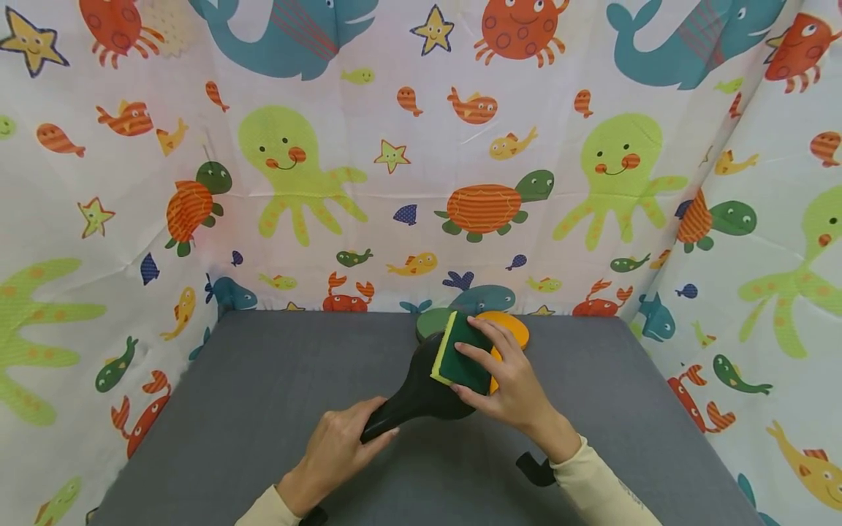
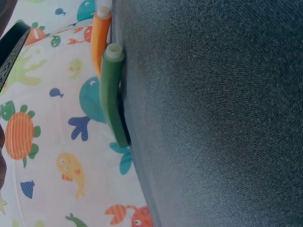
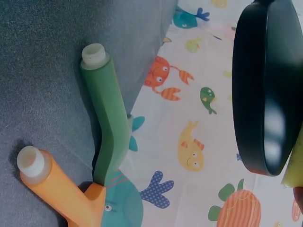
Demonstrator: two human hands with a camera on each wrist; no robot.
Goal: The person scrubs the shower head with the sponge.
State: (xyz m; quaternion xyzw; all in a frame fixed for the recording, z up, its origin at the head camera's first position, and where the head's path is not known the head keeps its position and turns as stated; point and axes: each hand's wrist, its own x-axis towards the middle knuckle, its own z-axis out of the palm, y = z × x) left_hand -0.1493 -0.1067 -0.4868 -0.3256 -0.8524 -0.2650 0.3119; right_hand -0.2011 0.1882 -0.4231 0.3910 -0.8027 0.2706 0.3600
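My left hand (image 1: 335, 446) grips the handle of a black frying pan (image 1: 424, 380), raised over the table and tilted. In my right hand (image 1: 516, 383) is a sponge (image 1: 468, 354) with a dark green scouring side and yellow foam, fingers spread across the green side. The yellow foam faces the pan and overlaps it in the head view. From the right wrist, the pan (image 3: 270, 85) appears edge-on with the yellow foam (image 3: 296, 163) right at its face. Only the rim of the pan (image 2: 12, 47) enters the left wrist view.
A green bottle-like thing (image 3: 106, 104) with a white neck and a similar orange one (image 3: 59, 189) stand at the back of the grey table (image 1: 283, 365). A curtain printed with sea animals (image 1: 395, 197) encloses the back and sides. Black camera mounts (image 1: 536, 469) show by the wrists.
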